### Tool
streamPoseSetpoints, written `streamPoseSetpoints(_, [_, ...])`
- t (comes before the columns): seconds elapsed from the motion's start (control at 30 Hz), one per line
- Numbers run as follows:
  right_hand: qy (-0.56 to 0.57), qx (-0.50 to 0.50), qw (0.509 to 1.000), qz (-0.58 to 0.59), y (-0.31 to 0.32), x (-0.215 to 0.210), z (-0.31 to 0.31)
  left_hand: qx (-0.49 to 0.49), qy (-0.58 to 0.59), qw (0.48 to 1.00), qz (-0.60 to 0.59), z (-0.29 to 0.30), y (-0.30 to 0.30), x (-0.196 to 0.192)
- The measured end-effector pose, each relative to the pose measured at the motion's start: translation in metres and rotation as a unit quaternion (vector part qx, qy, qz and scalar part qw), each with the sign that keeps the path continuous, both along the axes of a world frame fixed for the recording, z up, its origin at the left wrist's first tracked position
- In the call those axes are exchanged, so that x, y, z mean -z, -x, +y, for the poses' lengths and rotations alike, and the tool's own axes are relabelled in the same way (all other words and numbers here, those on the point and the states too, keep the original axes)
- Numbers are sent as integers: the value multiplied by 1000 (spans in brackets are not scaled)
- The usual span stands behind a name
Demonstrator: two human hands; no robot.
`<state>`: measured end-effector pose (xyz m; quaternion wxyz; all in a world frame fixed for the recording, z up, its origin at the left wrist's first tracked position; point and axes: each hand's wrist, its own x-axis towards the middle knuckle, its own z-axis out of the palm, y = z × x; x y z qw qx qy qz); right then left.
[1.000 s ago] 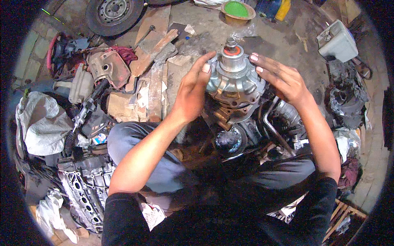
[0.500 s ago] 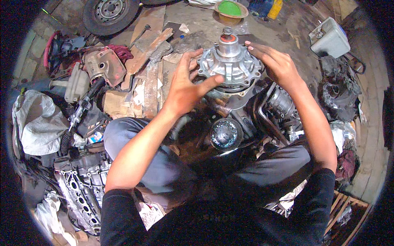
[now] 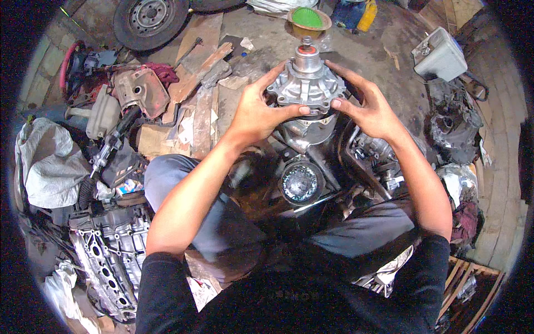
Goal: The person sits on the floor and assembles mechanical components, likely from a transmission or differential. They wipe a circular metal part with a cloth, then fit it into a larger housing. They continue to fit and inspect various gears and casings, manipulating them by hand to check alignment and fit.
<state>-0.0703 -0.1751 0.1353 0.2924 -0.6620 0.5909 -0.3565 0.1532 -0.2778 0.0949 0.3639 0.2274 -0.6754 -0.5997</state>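
Observation:
A round silver metal housing (image 3: 307, 83) with a ribbed flange and a short shaft on top sits on an engine block (image 3: 311, 167) between my knees. My left hand (image 3: 257, 111) grips its left rim, thumb across the front edge. My right hand (image 3: 364, 103) holds the right rim with fingers spread over the flange. Below the housing a round pulley (image 3: 300, 182) faces up.
Wooden boards (image 3: 194, 83) and a reddish metal part (image 3: 142, 92) lie to the left. A tyre (image 3: 150, 19) and a green bowl (image 3: 307, 18) lie beyond. A grey box (image 3: 439, 53) stands at upper right. A cylinder head (image 3: 108, 250) lies at lower left.
The housing has tipped from tilted to more upright on the engine. Both hands have shifted with it, now clasping its rim from either side.

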Motion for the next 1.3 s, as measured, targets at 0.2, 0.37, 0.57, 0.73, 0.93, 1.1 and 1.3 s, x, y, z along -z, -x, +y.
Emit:
streamPoseSetpoints(0.2, [15,5,1000,-26,12,-3,-3,-3,12,1000,10,-1,15,-4])
streamPoseSetpoints(0.37, [39,24,998,-40,13,0,-4,14,33,999,-3,-7,13,-4])
streamPoseSetpoints(0.57, [40,26,998,-38,10,1,-8,49,10,998,-43,-19,3,-6])
streamPoseSetpoints(0.73, [23,63,997,-27,1,-2,-11,83,-40,995,-32,-29,-3,-5])
streamPoseSetpoints(0.93, [75,60,992,78,0,-11,-5,135,-34,990,-36,-42,-9,1])
streamPoseSetpoints(1.1, [64,125,989,56,-13,-3,-4,158,-54,985,-32,-52,-7,9])
streamPoseSetpoints(1.3, [70,135,988,41,-20,-7,-4,183,-102,978,0,-51,-7,8])
